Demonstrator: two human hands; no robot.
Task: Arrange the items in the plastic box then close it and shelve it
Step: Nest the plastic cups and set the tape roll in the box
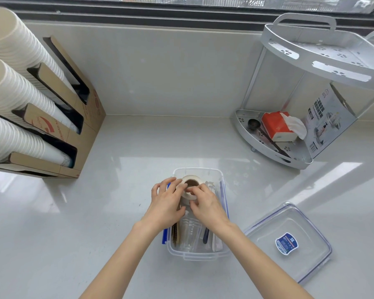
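Two bare forearms reach in from the bottom edge toward the clear rectangular plastic box [198,254] on the pale glossy counter [78,223]. Its near end holds a stack of clear plastic cups [189,231], brown flat pieces and a dark-handled utensil, all lying loose. Over the far end, the left hand [165,203] and right hand [205,205] both pinch a white roll of tape with a brown core [189,185], fingertips curled on its rim and sides. The roll looks light, stiff and easy to grip by its outer edge. The transparent blue-trimmed lid [289,242] lies off to the right, apart from the box; it likely flexes, so holding opposite edges seems wise. Farther right stands a white two-tier corner rack [324,50].
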